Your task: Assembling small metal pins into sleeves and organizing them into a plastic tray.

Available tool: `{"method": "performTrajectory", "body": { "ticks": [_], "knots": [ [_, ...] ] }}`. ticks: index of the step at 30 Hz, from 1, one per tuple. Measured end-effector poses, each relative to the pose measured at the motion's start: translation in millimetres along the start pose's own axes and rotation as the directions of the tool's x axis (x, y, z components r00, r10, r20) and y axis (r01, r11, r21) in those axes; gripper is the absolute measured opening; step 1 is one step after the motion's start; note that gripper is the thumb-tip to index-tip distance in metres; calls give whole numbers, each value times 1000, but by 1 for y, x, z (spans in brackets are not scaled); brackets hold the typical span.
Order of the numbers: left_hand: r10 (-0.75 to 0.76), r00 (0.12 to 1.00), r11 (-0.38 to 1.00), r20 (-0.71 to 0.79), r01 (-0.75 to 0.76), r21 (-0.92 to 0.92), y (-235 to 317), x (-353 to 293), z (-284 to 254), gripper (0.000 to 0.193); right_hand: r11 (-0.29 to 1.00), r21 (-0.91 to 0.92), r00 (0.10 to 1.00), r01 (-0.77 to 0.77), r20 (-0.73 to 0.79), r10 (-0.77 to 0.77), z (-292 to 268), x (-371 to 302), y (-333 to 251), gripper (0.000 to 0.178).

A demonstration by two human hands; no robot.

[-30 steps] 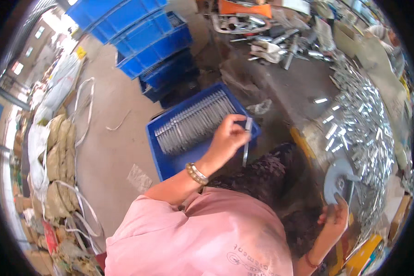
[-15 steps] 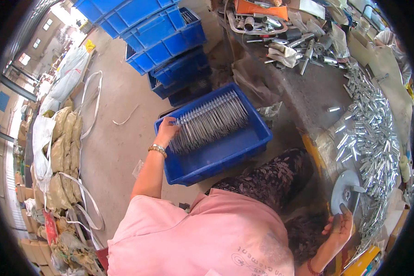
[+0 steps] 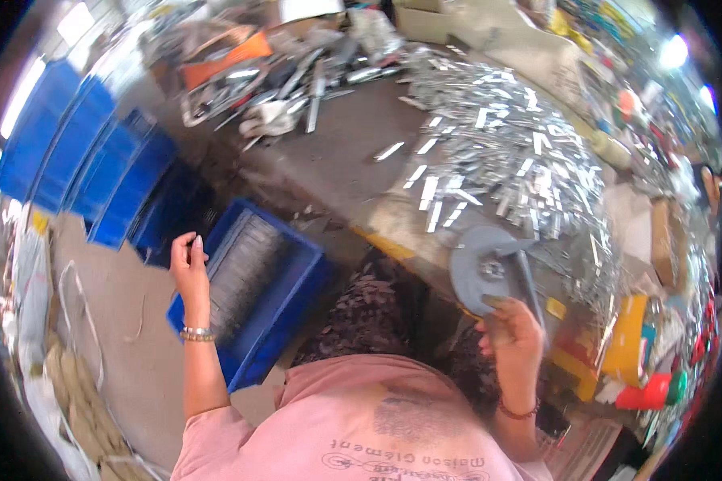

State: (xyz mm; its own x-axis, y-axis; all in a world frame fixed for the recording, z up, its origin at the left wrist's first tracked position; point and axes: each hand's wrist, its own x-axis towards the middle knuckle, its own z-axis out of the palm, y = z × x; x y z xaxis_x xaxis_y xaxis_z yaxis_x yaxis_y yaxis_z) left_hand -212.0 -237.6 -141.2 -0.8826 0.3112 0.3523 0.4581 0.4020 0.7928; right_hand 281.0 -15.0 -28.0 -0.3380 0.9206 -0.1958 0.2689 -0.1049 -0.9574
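My left hand (image 3: 189,268) is raised by the left side of a blue plastic bin (image 3: 274,309), its thumb and fingers apart with nothing visible between them. Thin metal rods (image 3: 247,264) lie side by side in a row inside that bin; blur hides their detail. On the bench at the right is a round grey metal disc (image 3: 472,268) with a bar across its right side. Close to the disc's near rim, my right hand (image 3: 515,341) has its fingers partly bent and apart, with dark fingertips. Whether it touches the disc cannot be made out.
Stacked blue bins (image 3: 80,152) stand at the left. A large pile of shiny metal pieces (image 3: 513,152) covers the bench beyond the disc. Metal tubes and tools (image 3: 297,80) lie at the bench's far left. Filled sacks (image 3: 76,393) line the floor at far left.
The view has swung right, bringing the bench to the middle. My left hand has come away from the rods in the bin and is lifted. My right hand stays near the disc.
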Motion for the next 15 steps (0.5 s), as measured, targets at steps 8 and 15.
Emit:
{"method": "performTrajectory", "body": {
  "ticks": [8,15],
  "knots": [
    [466,695,845,548,-165,-508,278,-60,136,37,995,14,995,96,-14,-95,-9,-6,6,21],
    [467,563,875,681,-407,-264,299,-84,174,52,907,-194,924,373,-3,-381,-55,-27,-21,22]
  ]
}}
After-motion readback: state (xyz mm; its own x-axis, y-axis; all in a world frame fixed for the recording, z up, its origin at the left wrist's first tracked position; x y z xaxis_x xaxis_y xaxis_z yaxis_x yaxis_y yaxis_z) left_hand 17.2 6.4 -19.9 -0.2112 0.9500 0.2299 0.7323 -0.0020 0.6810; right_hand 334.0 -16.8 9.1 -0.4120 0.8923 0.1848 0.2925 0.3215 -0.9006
